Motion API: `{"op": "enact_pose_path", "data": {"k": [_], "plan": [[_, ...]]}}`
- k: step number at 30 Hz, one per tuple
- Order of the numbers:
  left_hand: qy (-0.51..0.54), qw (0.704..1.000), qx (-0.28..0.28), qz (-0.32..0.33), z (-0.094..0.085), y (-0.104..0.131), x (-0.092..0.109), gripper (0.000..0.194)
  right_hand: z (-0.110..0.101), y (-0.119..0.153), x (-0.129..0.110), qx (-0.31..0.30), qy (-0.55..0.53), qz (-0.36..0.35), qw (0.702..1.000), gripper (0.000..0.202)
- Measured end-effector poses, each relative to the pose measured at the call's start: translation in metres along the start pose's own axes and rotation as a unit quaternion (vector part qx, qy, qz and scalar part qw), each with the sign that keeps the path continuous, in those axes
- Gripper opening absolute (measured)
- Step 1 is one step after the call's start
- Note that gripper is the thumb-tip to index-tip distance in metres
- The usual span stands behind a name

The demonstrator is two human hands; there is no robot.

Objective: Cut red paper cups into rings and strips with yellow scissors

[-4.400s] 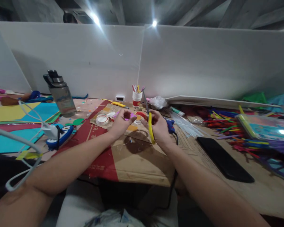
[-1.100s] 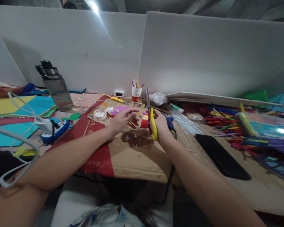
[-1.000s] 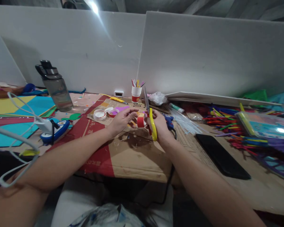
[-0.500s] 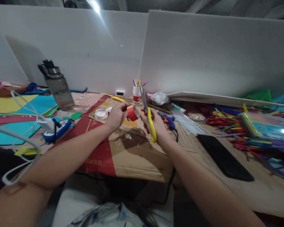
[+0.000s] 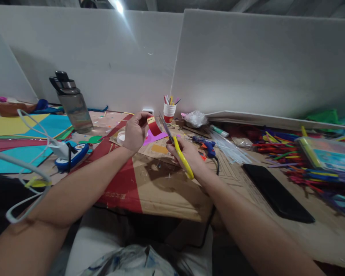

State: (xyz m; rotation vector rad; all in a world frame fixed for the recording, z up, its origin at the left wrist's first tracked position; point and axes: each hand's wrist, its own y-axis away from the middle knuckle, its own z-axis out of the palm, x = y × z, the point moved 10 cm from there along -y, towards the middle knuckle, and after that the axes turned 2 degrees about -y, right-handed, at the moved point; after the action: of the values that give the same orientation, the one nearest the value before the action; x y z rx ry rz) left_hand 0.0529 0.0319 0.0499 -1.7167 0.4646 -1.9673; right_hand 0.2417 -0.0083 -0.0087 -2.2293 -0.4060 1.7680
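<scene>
My left hand (image 5: 135, 132) is closed on a red piece of paper cup (image 5: 154, 125) with a yellowish patch, held up above the cardboard. In my right hand (image 5: 185, 151) are scissors with yellow handles (image 5: 183, 158), their blades pointing up and away beside the red piece. Whether the blades touch it I cannot tell. Behind the left hand, a white ring-shaped piece (image 5: 121, 138) lies partly hidden. Purple paper (image 5: 155, 137) and an orange piece (image 5: 160, 148) lie on the cardboard (image 5: 166, 195) beyond the hands.
At the back stands a cup of pens (image 5: 169, 111). A water bottle (image 5: 76, 109), a power strip (image 5: 71, 156) and coloured sheets (image 5: 15, 159) are on the left. On the right are a blue glue gun (image 5: 209, 147), a black phone (image 5: 277, 193), pipe cleaners (image 5: 281, 149) and a plastic case (image 5: 327, 153).
My left hand has moved left and up with the red piece, away from my right hand. The scissors have tilted further left, and the purple paper has come into view.
</scene>
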Motion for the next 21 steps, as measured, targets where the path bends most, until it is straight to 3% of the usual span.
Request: {"op": "enact_pose_path", "data": {"k": [9, 21], "plan": [[-0.043, 0.996, -0.004, 0.076, 0.0, 0.001, 0.004, 0.018, 0.016, 0.002, -0.007, -0.095, 0.106, -0.01, 0.99, 0.027], [-0.038, 0.998, -0.014, 0.049, 0.0, -0.001, -0.003, 0.02, 0.014, 0.003, -0.009, -0.093, 0.098, 0.01, 0.991, 0.023]]}}
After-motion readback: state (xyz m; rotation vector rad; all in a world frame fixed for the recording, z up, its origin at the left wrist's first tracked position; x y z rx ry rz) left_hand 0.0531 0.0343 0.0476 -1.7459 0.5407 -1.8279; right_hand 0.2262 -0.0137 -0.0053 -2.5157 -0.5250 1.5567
